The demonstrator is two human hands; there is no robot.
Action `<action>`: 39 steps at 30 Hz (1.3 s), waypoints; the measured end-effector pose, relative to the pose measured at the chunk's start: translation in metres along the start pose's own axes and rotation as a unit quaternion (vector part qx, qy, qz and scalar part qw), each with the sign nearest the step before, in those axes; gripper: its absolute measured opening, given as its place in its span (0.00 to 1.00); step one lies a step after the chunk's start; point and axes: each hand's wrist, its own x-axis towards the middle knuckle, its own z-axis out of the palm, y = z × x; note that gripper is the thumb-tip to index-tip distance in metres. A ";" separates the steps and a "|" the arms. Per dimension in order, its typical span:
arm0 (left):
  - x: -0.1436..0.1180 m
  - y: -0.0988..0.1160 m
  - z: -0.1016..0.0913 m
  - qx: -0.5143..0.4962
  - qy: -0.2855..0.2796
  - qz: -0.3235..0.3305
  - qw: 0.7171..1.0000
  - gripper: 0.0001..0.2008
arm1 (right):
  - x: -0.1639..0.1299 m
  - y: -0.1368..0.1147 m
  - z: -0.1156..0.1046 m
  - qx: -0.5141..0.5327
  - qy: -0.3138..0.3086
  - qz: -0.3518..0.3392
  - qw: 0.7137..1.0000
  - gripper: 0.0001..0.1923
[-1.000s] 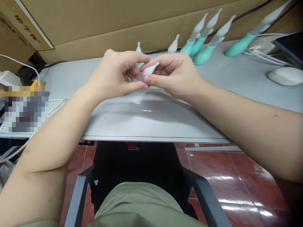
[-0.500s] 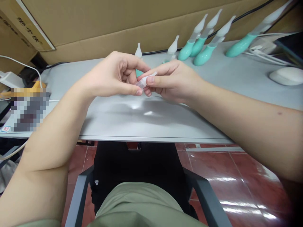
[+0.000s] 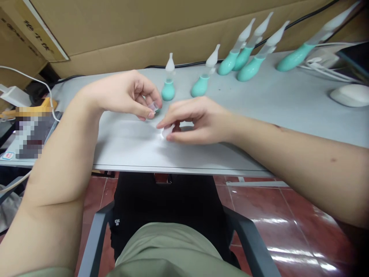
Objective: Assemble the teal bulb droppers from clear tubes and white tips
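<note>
Clear tube within left grip

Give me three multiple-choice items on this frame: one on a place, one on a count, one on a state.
1. Where is the right hand?
A. Low on the table, in front of the two short aspirators
B. Raised at the cardboard
C. On the mouse

2. How many teal bulbs show on the table?
A. Three
B. Six
C. Nine

3. What does the left hand do?
A. Lies flat and open
B. Pinches a small clear piece in its fingertips
C. Grips a cable

Answers:
1. A: the fingers rest on the table surface, pinching a white tip, with the short aspirators just behind.
2. B: two short ones stand near the hands and four long ones lean at the back right.
3. B: thumb and fingers close on the clear piece, above the table.
</note>
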 end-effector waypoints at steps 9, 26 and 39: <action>-0.003 0.022 0.016 -0.047 0.050 -0.059 0.996 0.16 | -0.001 -0.003 0.012 -0.159 -0.049 0.003 0.986 0.09; 0.002 0.021 0.026 -0.038 0.125 -0.026 0.991 0.23 | 0.005 -0.005 0.009 -0.047 0.157 0.090 0.982 0.21; 0.013 0.011 0.038 -0.086 0.188 0.022 0.978 0.22 | 0.014 0.007 0.013 -0.006 0.279 0.113 0.953 0.11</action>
